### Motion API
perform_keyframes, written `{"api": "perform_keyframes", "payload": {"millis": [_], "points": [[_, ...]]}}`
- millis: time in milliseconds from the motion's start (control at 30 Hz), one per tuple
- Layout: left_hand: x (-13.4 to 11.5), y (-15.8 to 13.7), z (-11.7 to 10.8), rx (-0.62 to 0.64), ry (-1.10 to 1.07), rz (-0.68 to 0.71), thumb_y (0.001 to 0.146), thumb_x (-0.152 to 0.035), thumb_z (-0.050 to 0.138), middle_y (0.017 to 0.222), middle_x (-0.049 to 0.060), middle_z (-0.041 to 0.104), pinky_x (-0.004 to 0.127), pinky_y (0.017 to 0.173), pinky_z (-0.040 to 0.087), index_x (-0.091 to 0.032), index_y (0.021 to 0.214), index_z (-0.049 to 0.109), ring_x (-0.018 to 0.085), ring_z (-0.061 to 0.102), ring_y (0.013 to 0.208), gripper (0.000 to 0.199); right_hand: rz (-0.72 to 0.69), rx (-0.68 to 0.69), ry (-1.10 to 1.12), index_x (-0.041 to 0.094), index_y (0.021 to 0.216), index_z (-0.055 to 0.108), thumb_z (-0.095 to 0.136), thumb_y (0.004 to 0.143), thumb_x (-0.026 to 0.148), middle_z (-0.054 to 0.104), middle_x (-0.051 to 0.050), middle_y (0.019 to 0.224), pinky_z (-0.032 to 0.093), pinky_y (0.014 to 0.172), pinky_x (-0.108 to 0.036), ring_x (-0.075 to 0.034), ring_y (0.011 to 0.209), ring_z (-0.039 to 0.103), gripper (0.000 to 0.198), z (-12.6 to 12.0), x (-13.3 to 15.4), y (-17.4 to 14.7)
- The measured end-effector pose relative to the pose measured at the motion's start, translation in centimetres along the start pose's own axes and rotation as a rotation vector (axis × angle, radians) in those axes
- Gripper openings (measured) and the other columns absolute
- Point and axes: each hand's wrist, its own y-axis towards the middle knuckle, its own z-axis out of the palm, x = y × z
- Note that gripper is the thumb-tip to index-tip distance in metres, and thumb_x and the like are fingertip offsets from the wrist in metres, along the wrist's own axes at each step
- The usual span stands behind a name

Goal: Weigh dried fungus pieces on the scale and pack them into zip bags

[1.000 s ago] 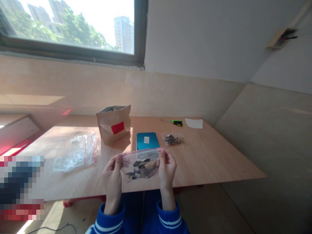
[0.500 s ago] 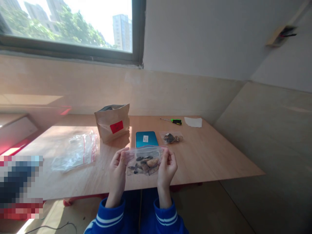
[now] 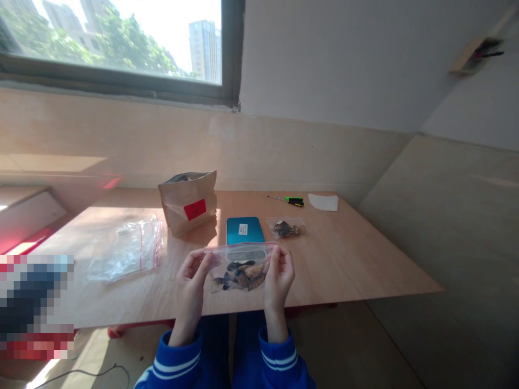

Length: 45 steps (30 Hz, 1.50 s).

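I hold a clear zip-lock bag in front of me, over the near edge of the table. Dark and tan dried pieces, perhaps mushrooms, lie in its lower part. My left hand is closed at the bag's upper left side, thumb and fingers pinching the plastic. At the upper right corner, my right hand pinches the bag between thumb and fingers. The red zip line runs along the top; whether it is sealed I cannot tell. Just behind the bag lies a flat teal device with a white label, partly covered by the bag.
A brown paper pouch with a red label stands at the back left, its top open. Flat clear zip-lock bags lie on the left. Another filled bag, a green-black screwdriver and white paper are right of the teal device.
My left hand has shifted slightly left and down along the bag's side, and its fingers look a little looser. The right hand keeps its pinch. The dried pieces have moved slightly inside.
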Motion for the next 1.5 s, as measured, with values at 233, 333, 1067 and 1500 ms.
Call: {"api": "perform_keyframes", "payload": {"millis": [233,333,1067,1500], "points": [[0.2,0.3,-0.5,-0.041,0.159,0.028,0.075,-0.045,0.072,0.079,0.003,0.071,0.027,0.075,0.052,-0.017,0.088,0.07,0.016,0.066,0.078,0.031,-0.014,-0.02,0.006,0.015,0.084,0.06,0.056,0.085,0.057,0.055,0.001,0.065,0.036,0.048,-0.022,-0.01,0.053,0.046,0.042,0.1,0.2,0.0],[0.7,0.5,-0.4,-0.036,0.147,-0.003,0.075,-0.046,0.072,0.089,0.005,0.073,0.029,0.081,0.053,-0.018,0.098,0.071,0.018,0.067,0.086,0.037,-0.022,-0.038,0.029,0.015,0.083,0.06,0.056,0.085,0.057,0.052,0.004,0.06,0.035,0.048,-0.022,-0.009,0.05,0.044,0.042,0.4,0.3,-0.1],[0.2,0.3,-1.7,-0.212,0.43,0.16,0.078,-0.052,0.066,0.078,0.002,0.071,0.029,0.074,0.051,-0.019,0.086,0.069,0.019,0.067,0.079,0.034,-0.02,0.071,0.037,0.014,0.087,0.064,0.059,0.087,0.05,0.056,0.003,0.059,0.044,0.052,-0.021,-0.01,0.052,0.053,0.037,0.7,-0.4,-0.9],[0.0,0.9,-2.5,-0.143,0.26,-0.034,0.067,-0.055,0.073,0.084,0.006,0.075,0.033,0.08,0.053,-0.015,0.096,0.073,0.021,0.068,0.082,0.05,-0.049,0.212,0.01,0.014,0.086,0.067,0.055,0.089,0.05,0.061,0.001,0.059,0.04,0.04,-0.019,-0.007,0.041,0.046,0.039,0.1,0.1,-0.3]]}}
